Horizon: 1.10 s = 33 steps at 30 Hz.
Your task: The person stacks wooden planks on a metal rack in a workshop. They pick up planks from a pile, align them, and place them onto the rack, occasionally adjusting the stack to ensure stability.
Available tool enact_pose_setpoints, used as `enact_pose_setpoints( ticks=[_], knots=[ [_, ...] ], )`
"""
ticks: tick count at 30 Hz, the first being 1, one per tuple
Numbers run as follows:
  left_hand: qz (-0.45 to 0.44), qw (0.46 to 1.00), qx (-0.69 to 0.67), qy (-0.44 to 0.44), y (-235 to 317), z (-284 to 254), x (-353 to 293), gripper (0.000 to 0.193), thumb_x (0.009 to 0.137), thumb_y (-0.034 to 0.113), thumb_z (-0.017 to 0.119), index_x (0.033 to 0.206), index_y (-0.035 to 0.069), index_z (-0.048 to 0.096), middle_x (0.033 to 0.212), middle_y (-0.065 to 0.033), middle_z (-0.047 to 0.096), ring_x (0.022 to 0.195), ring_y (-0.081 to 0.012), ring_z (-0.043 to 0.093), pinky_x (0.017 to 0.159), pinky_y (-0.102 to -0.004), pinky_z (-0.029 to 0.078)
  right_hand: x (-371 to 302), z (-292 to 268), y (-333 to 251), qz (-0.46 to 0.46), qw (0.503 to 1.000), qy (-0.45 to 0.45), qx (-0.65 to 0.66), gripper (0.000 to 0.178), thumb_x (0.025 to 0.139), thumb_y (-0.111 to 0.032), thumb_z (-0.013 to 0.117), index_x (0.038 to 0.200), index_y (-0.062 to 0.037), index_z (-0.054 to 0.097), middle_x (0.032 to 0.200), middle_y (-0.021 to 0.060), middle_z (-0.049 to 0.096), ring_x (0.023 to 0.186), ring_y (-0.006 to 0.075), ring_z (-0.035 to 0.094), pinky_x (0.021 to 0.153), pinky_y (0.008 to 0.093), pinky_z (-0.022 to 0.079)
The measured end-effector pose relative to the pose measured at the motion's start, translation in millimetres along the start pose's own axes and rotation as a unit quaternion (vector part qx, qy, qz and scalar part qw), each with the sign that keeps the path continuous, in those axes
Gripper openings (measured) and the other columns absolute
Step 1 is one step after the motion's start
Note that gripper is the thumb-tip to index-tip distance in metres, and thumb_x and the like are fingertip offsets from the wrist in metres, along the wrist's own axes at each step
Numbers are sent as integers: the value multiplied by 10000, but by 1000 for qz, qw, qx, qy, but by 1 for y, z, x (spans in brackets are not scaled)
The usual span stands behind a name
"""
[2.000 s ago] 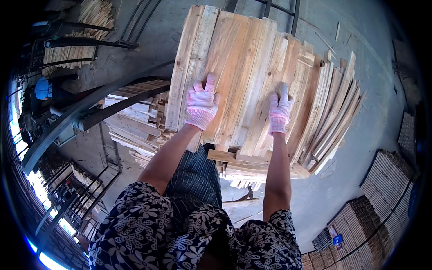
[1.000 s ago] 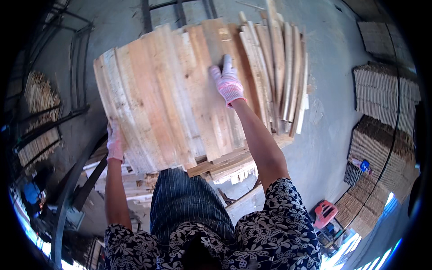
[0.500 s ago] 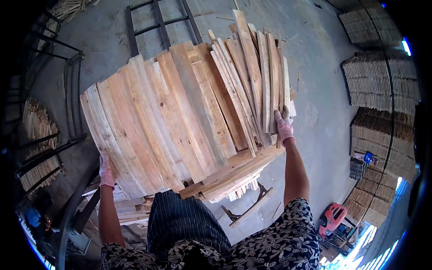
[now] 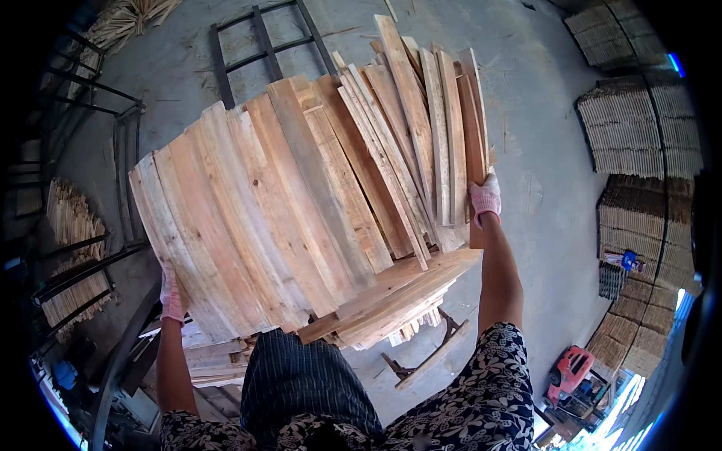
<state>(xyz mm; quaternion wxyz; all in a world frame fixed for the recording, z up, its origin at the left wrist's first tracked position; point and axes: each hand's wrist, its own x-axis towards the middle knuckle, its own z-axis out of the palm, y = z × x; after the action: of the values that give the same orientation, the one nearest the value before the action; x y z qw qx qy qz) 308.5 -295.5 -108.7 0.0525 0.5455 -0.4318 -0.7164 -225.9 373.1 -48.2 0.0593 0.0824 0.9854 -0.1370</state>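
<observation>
A wide layer of pale wooden boards (image 4: 248,195) lies side by side before me. Toward its right, narrower wooden slats (image 4: 406,128) stand on edge or lean at uneven angles. My left hand (image 4: 171,293), in a pink-and-white glove, holds the left outer board by its near edge; some of its fingers are hidden. My right hand (image 4: 485,197), gloved alike, grips the outermost slat at the right side, with fingertips partly behind the wood. Below the near ends, more stacked boards (image 4: 406,293) show.
A dark metal frame (image 4: 267,45) lies on the floor beyond the boards. Metal racks (image 4: 75,259) with wood pieces stand at left. Bundled wood stacks (image 4: 624,135) line the right side. A red machine (image 4: 571,372) sits at lower right, and a wood-and-metal piece (image 4: 432,353) lies nearer.
My right hand has moved up and slightly right, from the slats' near ends to the outermost slat's side. Several right-hand slats have shifted. My left hand stays at the left edge.
</observation>
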Motion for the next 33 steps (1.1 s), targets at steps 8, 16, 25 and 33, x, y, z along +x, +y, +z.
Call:
enact_pose_setpoints(
  ticks=[8, 16, 25, 33],
  knots=[
    [23, 999, 18, 42, 4, -31, -30, 793, 993, 624, 530, 1594, 147, 330, 1559, -72, 432, 1394, -247, 436, 1167, -411, 352, -21, -12, -39, 124, 963, -164, 176, 632, 930, -433, 648, 1391, -9, 570, 1376, 207, 612, 1278, 265, 579, 1043, 379, 454],
    [176, 918, 339, 111, 2, -62, -11, 604, 1053, 337, 475, 1559, 43, 324, 1576, -200, 391, 1445, -351, 394, 1185, -353, 329, 6, 5, 6, 35, 938, -219, 267, 832, 819, -488, 812, 1395, 40, 523, 1244, 147, 644, 1106, 255, 635, 934, 387, 541],
    [350, 806, 464, 108, 86, 129, -118, 678, 940, 366, 694, 1507, 101, 434, 1467, -214, 505, 1364, -375, 483, 1152, -442, 383, -129, -66, 25, 41, 922, -158, 351, 685, 896, -422, 768, 1376, 5, 530, 1185, 103, 634, 1002, 198, 631, 866, 366, 555],
    [103, 954, 111, -258, 29, 347, -215, 753, 893, 323, 773, 1467, 42, 373, 1367, -250, 546, 1300, -346, 526, 1021, -462, 519, -367, -58, -167, -128, 925, -209, 291, 702, 843, -132, 789, 1421, 5, 414, 1125, 125, 626, 992, 212, 608, 860, 343, 536]
  ],
)
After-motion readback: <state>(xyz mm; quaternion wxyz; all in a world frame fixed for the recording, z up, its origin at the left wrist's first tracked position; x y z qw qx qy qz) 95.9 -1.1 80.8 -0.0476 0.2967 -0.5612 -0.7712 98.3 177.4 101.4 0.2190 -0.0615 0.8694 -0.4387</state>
